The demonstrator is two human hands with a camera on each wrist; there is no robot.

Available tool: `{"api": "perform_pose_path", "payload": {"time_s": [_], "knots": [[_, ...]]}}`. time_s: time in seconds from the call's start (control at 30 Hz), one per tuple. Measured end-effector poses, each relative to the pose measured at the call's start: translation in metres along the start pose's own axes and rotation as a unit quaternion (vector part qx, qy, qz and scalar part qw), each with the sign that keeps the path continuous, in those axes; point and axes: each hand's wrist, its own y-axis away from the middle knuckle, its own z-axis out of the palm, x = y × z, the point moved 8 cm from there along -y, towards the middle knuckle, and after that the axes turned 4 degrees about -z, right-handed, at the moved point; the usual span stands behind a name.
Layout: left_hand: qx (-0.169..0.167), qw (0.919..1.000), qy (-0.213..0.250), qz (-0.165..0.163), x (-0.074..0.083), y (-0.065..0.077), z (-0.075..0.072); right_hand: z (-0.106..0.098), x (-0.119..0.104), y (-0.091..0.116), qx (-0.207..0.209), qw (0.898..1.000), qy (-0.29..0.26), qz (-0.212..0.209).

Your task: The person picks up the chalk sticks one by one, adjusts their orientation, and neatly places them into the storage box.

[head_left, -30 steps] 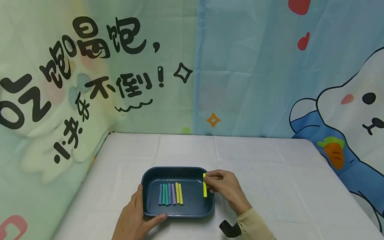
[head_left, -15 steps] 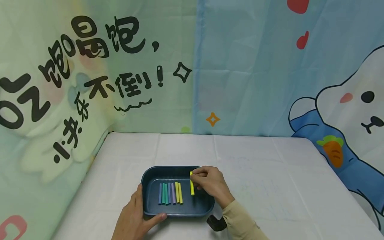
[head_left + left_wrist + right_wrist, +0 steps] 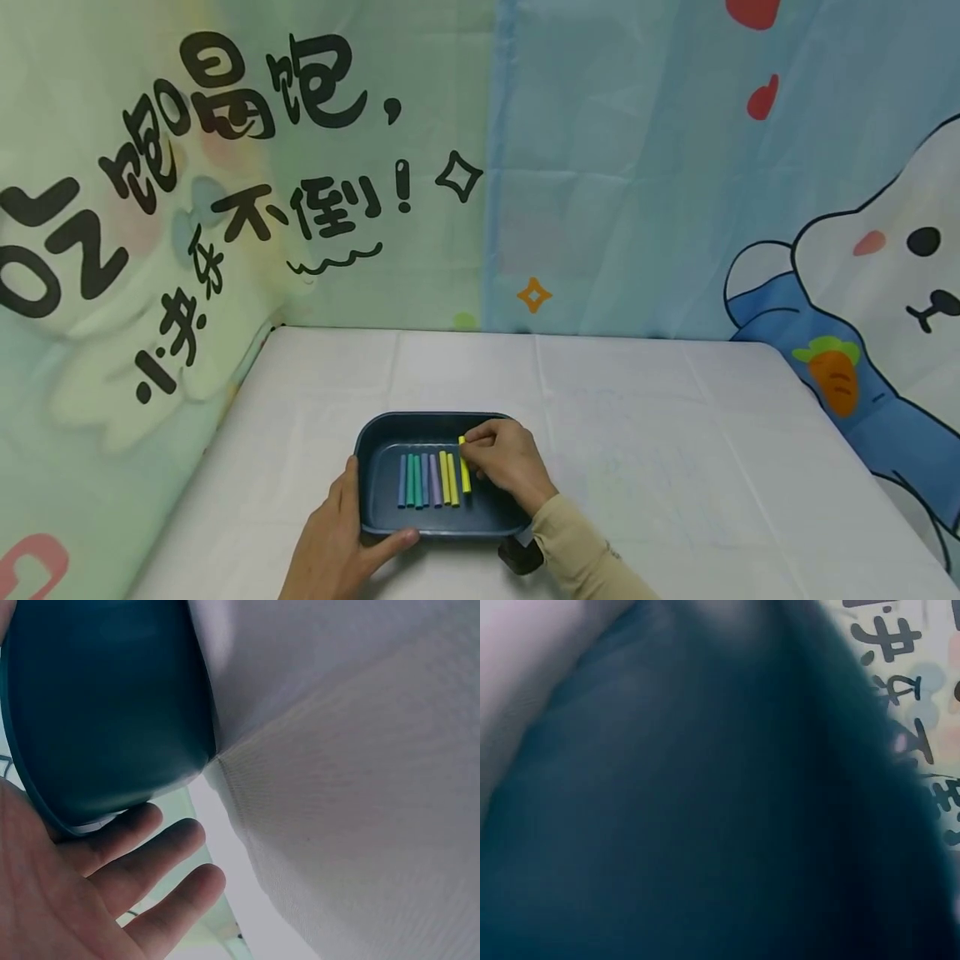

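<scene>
A dark blue rectangular tray (image 3: 487,518) lies on the white-covered table. My left hand (image 3: 333,533) holds its near left corner, thumb along the front wall and fingers at the left side. The left wrist view shows several of those fingers (image 3: 161,859) below the tray's wall (image 3: 112,712). Between thumb and fingertips my right hand (image 3: 510,462) pinches a yellow chalk stick (image 3: 466,478), slightly tilted. It is right beside the row's two yellow sticks (image 3: 450,479); its upper part is partly covered by the fingers. Leftward in the row stand purple (image 3: 435,481), blue and green sticks (image 3: 414,481).
A black strap-like piece (image 3: 521,556) hangs by the right sleeve (image 3: 585,546), close to the tray's front right corner. Printed fabric walls (image 3: 615,208) border the table (image 3: 637,433) at the back and left. Dark blur fills most of the right wrist view.
My right hand has carried the yellow chalk stick leftward from the tray's right edge to the end of the row. My left hand keeps its hold on the tray.
</scene>
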Motion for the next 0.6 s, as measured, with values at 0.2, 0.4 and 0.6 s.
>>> {"api": "perform_pose_path", "payload": {"time_s": [0.2, 0.4, 0.6], "knots": [[0.002, 1.0, -0.004, 0.0, 0.001, 0.0, 0.0, 0.008, 0.006, 0.001, -0.003, 1.0, 0.022, -0.004], [0.004, 1.0, -0.005, -0.002, 0.001, 0.0, 0.0, 0.014, 0.008, 0.001, 0.001, 0.999, 0.042, 0.014], [0.005, 1.0, -0.003, -0.005, 0.001, -0.001, 0.0, 0.018, 0.012, -0.002, 0.003, 0.997, 0.075, 0.028]]}}
